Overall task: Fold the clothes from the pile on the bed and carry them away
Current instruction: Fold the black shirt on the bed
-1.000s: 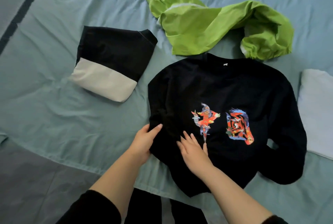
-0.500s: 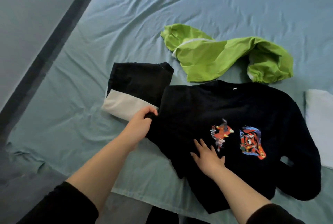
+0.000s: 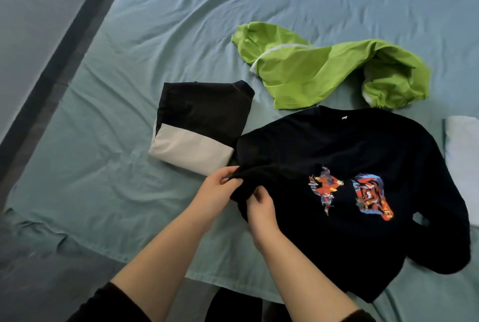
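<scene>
A black sweatshirt [image 3: 337, 150] with two red and blue prints lies face up on the bed, its collar pointing away from me. Its left sleeve is bunched up at the near left edge. My left hand [image 3: 216, 192] pinches that bunched sleeve from the left, thumb on top. My right hand [image 3: 261, 209] grips the same sleeve fabric just to the right, fingers curled into it. The right sleeve lies folded along the right side of the sweatshirt.
A folded black and cream garment [image 3: 199, 127] lies just left of the sweatshirt. A crumpled lime green jacket [image 3: 324, 73] sits behind it. A white folded item [image 3: 464, 163] is at the right edge. The teal bedsheet [image 3: 103, 166] ends near me, with floor at left.
My right hand left the sweatshirt's front and moved left to take hold of the sleeve beside my left hand. The sleeve is now gathered between both hands. The camera view rose slightly.
</scene>
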Tool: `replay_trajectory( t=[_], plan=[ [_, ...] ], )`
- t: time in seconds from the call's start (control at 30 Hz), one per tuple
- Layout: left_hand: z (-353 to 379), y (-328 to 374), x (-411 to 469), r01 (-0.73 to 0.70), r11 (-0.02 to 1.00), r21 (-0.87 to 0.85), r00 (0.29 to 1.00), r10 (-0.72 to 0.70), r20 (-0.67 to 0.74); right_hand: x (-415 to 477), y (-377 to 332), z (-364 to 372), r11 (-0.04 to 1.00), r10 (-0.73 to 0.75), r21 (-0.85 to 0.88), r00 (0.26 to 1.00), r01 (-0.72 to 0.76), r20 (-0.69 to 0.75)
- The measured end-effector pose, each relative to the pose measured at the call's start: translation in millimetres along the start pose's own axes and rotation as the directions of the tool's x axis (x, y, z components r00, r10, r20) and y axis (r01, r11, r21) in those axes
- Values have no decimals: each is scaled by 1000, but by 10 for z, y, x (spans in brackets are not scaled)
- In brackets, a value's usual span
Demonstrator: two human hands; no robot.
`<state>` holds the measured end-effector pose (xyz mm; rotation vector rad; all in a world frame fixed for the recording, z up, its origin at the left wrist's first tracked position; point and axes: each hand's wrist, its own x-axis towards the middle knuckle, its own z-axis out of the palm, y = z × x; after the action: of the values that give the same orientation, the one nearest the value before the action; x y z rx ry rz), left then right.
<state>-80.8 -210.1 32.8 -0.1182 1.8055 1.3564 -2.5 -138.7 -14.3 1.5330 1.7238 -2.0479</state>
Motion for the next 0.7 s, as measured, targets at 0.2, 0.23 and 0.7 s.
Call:
replay_trajectory(
  t=[0.2,0.23,0.7],
  plan=[
    [-278,-216,-214,256,955,-148,964,-241,115,-166,-99,-25,733,303,576,932,-362,199],
    [-291,-276,-226,328,913,-244,940,-291,176,-198,-111,3,677,310,619,917,-398,250],
    [-907,441,43,-484,630,607,714,686,-141,-435,-107,173,969,152,152,954,-196,259]
  ],
)
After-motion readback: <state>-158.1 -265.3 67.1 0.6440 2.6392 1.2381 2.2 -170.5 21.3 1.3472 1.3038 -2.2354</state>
